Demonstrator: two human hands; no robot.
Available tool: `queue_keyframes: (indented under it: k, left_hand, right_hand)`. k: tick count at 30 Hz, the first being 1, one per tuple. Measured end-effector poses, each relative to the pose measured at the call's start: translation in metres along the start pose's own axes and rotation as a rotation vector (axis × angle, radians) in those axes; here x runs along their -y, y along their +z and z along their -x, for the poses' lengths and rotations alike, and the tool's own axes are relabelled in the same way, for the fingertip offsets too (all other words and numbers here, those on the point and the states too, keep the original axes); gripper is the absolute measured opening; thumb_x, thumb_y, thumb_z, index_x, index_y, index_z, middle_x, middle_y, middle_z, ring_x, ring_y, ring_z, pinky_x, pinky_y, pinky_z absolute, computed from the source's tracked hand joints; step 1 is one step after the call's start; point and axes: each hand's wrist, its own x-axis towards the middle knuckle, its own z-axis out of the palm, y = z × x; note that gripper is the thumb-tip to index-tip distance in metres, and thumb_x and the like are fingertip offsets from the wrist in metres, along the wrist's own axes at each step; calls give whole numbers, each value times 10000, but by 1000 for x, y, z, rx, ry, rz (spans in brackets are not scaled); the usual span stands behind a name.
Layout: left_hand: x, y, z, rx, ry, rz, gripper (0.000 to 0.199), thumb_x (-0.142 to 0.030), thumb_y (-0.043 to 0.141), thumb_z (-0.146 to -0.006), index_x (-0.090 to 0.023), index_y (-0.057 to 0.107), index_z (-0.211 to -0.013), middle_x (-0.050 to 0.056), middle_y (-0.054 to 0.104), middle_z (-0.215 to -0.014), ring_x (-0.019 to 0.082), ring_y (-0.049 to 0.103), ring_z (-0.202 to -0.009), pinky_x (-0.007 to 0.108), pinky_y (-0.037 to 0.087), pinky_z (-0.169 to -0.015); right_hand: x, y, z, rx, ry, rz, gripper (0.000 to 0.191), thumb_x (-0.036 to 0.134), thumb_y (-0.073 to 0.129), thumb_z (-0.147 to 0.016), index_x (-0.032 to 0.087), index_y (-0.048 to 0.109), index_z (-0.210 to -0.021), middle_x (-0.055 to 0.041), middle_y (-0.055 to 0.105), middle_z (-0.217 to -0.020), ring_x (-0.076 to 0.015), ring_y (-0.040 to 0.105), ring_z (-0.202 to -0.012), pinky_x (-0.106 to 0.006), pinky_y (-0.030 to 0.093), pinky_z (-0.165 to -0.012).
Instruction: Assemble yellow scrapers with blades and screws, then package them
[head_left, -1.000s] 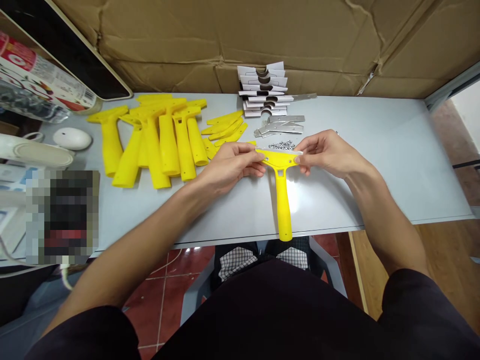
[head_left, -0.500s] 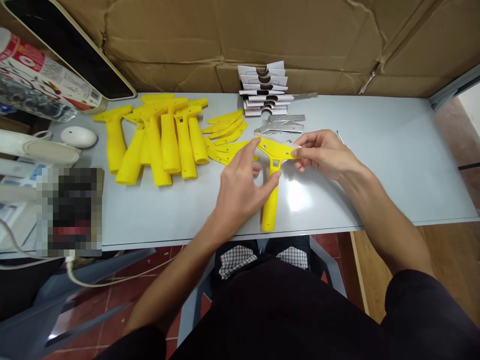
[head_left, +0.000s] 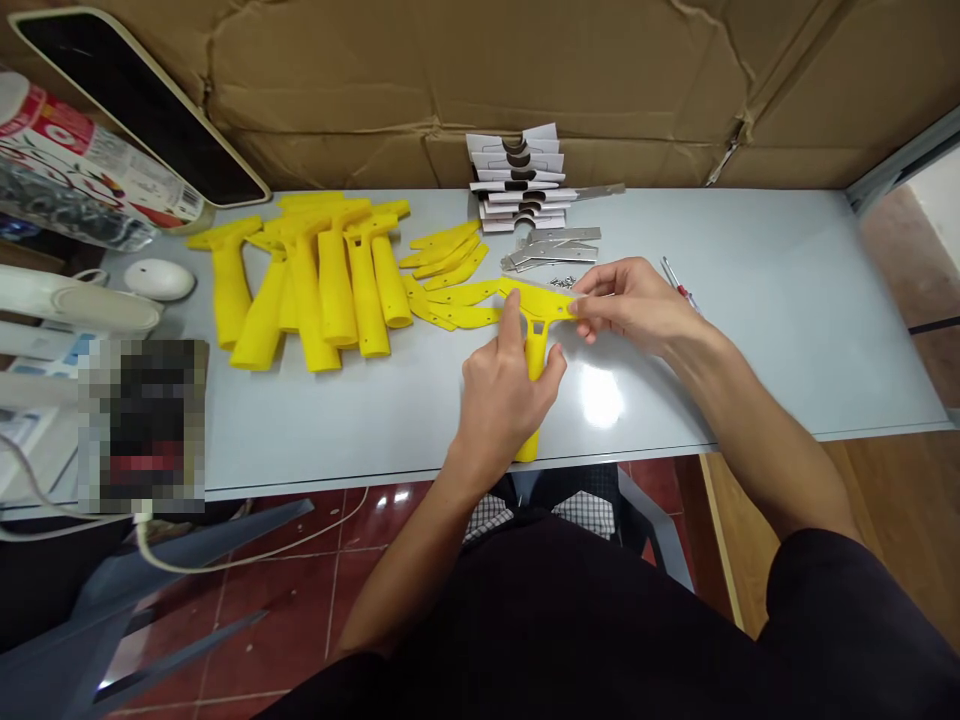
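A yellow T-shaped scraper handle (head_left: 535, 350) lies near the table's front edge, a yellow plate (head_left: 536, 297) over its wide head. My left hand (head_left: 504, 385) is around the grip, its index finger on the head's left end and its thumb to the right; its other fingers are curled and partly hidden. At the head's right end, my right hand (head_left: 626, 305) pinches the corner between thumb and fingers. Just behind the head are small screws (head_left: 562, 283) and a stack of metal blades (head_left: 559, 247). Loose yellow plates (head_left: 461, 295) lie to the left.
Several yellow scraper handles (head_left: 304, 290) are piled left on the grey table (head_left: 795, 330). White-sleeved blades (head_left: 519, 180) stack against the cardboard (head_left: 600, 90). A screwdriver (head_left: 679, 285) lies beyond my right wrist. A mouse (head_left: 159, 279), a bottle (head_left: 90, 160) and a cable (head_left: 247, 565) are left.
My left hand has shifted right and closer around the grip, its index finger now on the head. My right hand keeps its pinch. The view has moved slightly.
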Motion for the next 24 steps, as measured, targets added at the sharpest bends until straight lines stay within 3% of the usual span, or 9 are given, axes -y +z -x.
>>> queue_keyframes:
  k: [8,16,19,22,24]
  left_hand:
    - [0,-5,-5,82,-25,26,680,-327,697,-981,-84,610,-1610,43,743,-781,249,687,-703,364,505,-716]
    - [2,-11,-6,67,-123,198,710,-274,727,-901,-57,671,-1574,-37,629,-657,204,609,-610,371,503,-693]
    - [2,-17,-4,88,-224,424,695,-275,748,-858,-119,707,-1534,-68,613,-651,170,609,-553,346,541,-643]
    - [2,-28,-1,187,-389,767,760,-285,809,-806,-165,673,-1544,-74,654,-705,155,627,-490,316,552,-514]
    - [3,-35,2,238,-452,943,716,-253,853,-755,-180,692,-1448,-75,661,-686,149,610,-446,292,523,-442]
  right_hand:
    - [-2,0,0,18,-10,6,443,305,1115,-597,138,771,-821,-66,771,-686,-150,704,-565,-271,604,-530]
    - [1,5,4,69,-17,-6,510,392,1140,-603,151,776,-867,-47,757,-707,-158,713,-608,-291,633,-576]
    - [4,8,7,75,-38,7,549,577,1078,-714,150,774,-877,-61,751,-741,-166,728,-622,-300,638,-583]
    - [10,8,10,19,-43,-10,646,799,884,-859,167,761,-908,-96,763,-801,-179,735,-629,-312,632,-565]
    - [13,5,12,-20,-64,-14,699,873,789,-894,176,758,-933,-108,767,-827,-182,728,-630,-318,625,-561]
